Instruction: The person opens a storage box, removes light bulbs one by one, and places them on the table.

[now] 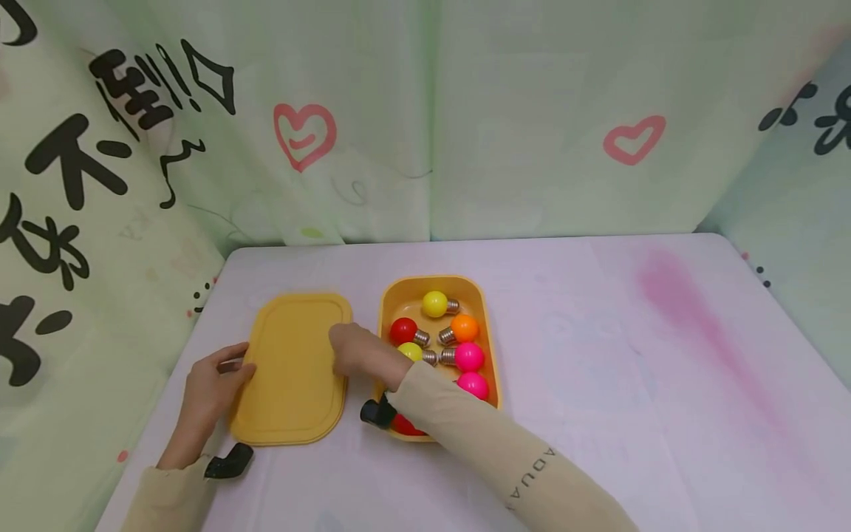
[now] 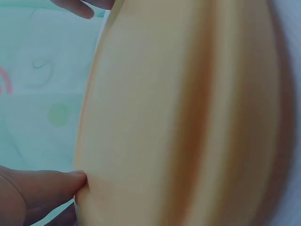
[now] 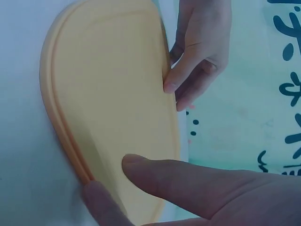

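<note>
A yellow rounded-corner lid (image 1: 292, 369) lies at the left of the table, close beside a matching container. My left hand (image 1: 211, 388) pinches its left edge, thumb on the upper face; the left wrist view shows the same lid (image 2: 136, 113) up close. At the opposite edge, my right hand (image 1: 366, 351) holds the lid, its thumb over the top and a finger against the rim, as the right wrist view of the lid (image 3: 113, 84) shows. Inside the yellow container (image 1: 490, 325) are several coloured toy light bulbs, among them an orange bulb (image 1: 465, 328). My right forearm hides part of the container.
The white-covered table (image 1: 598, 384) extends to the right, with a pink smear on its cloth. A pale green curtain (image 1: 518, 133) with printed hearts and black writing surrounds the back and sides. Black wrist devices (image 1: 229, 462) sit on both sleeves.
</note>
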Available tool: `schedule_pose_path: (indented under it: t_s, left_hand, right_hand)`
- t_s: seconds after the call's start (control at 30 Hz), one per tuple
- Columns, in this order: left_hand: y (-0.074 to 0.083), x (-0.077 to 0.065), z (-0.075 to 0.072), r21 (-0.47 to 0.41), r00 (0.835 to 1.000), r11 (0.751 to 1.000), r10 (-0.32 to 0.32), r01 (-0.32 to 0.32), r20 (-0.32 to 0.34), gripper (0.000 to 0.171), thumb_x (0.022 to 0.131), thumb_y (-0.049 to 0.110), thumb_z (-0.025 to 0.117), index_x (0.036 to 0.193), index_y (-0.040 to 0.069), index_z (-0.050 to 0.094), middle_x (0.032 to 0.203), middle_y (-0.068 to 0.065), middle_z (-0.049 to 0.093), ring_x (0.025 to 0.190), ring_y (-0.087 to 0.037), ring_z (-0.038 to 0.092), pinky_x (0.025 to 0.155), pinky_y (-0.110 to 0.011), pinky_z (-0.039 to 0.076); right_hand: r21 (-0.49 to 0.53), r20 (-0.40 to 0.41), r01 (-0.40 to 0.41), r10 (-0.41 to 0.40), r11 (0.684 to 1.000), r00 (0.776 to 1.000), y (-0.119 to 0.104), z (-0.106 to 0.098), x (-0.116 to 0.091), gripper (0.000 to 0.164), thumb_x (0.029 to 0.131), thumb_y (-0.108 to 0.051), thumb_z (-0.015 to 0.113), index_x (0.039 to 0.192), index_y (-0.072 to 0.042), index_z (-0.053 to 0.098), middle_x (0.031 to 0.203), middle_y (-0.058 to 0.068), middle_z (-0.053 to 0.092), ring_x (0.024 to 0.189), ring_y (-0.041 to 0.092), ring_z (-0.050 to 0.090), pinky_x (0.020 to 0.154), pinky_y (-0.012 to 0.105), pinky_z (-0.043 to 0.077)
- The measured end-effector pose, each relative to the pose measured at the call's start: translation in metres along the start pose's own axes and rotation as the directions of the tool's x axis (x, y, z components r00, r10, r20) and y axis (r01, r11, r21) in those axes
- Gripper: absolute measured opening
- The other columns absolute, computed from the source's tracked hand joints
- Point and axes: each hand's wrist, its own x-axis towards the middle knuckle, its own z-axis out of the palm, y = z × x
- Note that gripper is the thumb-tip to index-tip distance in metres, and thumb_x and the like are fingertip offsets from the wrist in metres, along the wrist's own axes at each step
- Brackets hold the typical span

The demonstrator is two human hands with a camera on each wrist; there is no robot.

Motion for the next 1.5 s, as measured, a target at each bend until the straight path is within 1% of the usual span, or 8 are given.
schedule_pose_path:
  t_s: [0.3, 0.43, 0.67, 0.8, 0.93, 1.23, 1.33, 1.5]
  left_hand:
    - [0.0, -0.005, 0.0, 0.024, 1.0, 1.0, -0.013, 0.013, -0.011, 0.041, 0.095, 0.017, 0.063, 0.131, -0.003, 0.06, 0.126, -0.025, 0.062, 0.109, -0.034, 0.059, 0.066, -0.004, 0.043]
    - [0.002, -0.006, -0.001, 0.009, 1.0, 1.0, -0.018, 0.018, -0.018, 0.041, 0.095, 0.018, 0.063, 0.131, -0.001, 0.06, 0.13, -0.023, 0.061, 0.112, -0.034, 0.059, 0.067, -0.003, 0.042]
    - [0.011, -0.008, -0.001, -0.004, 0.998, 1.0, 0.014, -0.014, -0.054, 0.039, 0.096, 0.016, 0.063, 0.131, 0.0, 0.061, 0.129, -0.021, 0.062, 0.111, -0.032, 0.06, 0.067, -0.002, 0.042]
    - [0.018, -0.008, 0.0, -0.013, 0.996, 0.998, 0.063, -0.064, -0.069, 0.037, 0.095, 0.016, 0.065, 0.129, 0.001, 0.063, 0.127, -0.019, 0.064, 0.107, -0.028, 0.061, 0.07, -0.003, 0.043]
    - [0.027, -0.009, 0.003, -0.028, 0.993, 0.996, 0.087, -0.09, -0.077, 0.037, 0.096, 0.018, 0.065, 0.129, 0.002, 0.063, 0.126, -0.018, 0.065, 0.105, -0.027, 0.061, 0.073, -0.002, 0.041]
    - [0.052, -0.015, 0.012, -0.126, 0.991, 0.984, 0.114, -0.122, -0.069, 0.035, 0.096, 0.019, 0.064, 0.128, 0.004, 0.064, 0.126, -0.017, 0.065, 0.087, 0.009, 0.054, 0.077, -0.004, 0.043]
    - [0.059, -0.015, 0.017, -0.146, 0.991, 0.981, 0.122, -0.129, -0.055, 0.035, 0.097, 0.019, 0.064, 0.128, 0.004, 0.064, 0.127, -0.015, 0.065, 0.091, 0.004, 0.057, 0.078, -0.005, 0.044]
    - [0.068, -0.015, 0.027, -0.194, 0.99, 0.971, 0.134, -0.138, -0.036, 0.034, 0.097, 0.018, 0.064, 0.128, 0.004, 0.064, 0.127, -0.014, 0.065, 0.104, -0.019, 0.062, 0.08, -0.006, 0.045]
  right_hand:
    - [-0.02, -0.006, 0.016, -0.016, 1.0, 1.0, -0.001, 0.001, -0.002, 0.019, 0.091, -0.008, 0.068, 0.106, -0.004, 0.057, 0.083, 0.007, 0.052, 0.071, 0.019, 0.051, 0.057, 0.02, 0.042]
    - [-0.056, -0.034, 0.05, -0.052, 0.997, 0.998, 0.002, -0.003, -0.006, 0.028, 0.093, -0.016, 0.068, 0.116, -0.003, 0.057, 0.096, 0.008, 0.054, 0.077, 0.019, 0.052, 0.06, 0.02, 0.044]
    - [-0.095, -0.1, 0.154, -0.163, 0.984, 0.982, 0.011, -0.009, -0.016, 0.049, 0.095, -0.022, 0.067, 0.139, -0.004, 0.053, 0.134, 0.013, 0.054, 0.098, 0.02, 0.054, 0.083, 0.022, 0.053]
    - [-0.073, -0.119, 0.194, -0.202, 0.978, 0.972, 0.015, -0.015, -0.022, 0.048, 0.096, -0.021, 0.065, 0.139, -0.003, 0.054, 0.137, 0.014, 0.053, 0.105, 0.02, 0.055, 0.095, 0.026, 0.051]
    - [-0.041, -0.145, 0.226, -0.23, 0.973, 0.962, 0.02, -0.022, -0.03, 0.047, 0.096, -0.02, 0.064, 0.138, -0.002, 0.054, 0.135, 0.014, 0.054, 0.105, 0.021, 0.056, 0.096, 0.028, 0.052]
    - [-0.037, -0.196, 0.252, -0.255, 0.967, 0.947, 0.032, -0.034, -0.047, 0.046, 0.098, -0.02, 0.063, 0.139, -0.003, 0.052, 0.132, 0.013, 0.054, 0.114, 0.022, 0.059, 0.096, 0.03, 0.053]
    - [-0.019, -0.203, 0.244, -0.243, 0.97, 0.949, 0.037, -0.038, -0.051, 0.047, 0.098, -0.02, 0.063, 0.14, -0.003, 0.052, 0.133, 0.014, 0.054, 0.117, 0.023, 0.059, 0.097, 0.032, 0.053]
    - [-0.022, -0.23, 0.253, -0.252, 0.967, 0.94, 0.046, -0.042, -0.054, 0.045, 0.097, -0.017, 0.063, 0.138, -0.001, 0.053, 0.131, 0.015, 0.055, 0.116, 0.026, 0.06, 0.1, 0.035, 0.052]
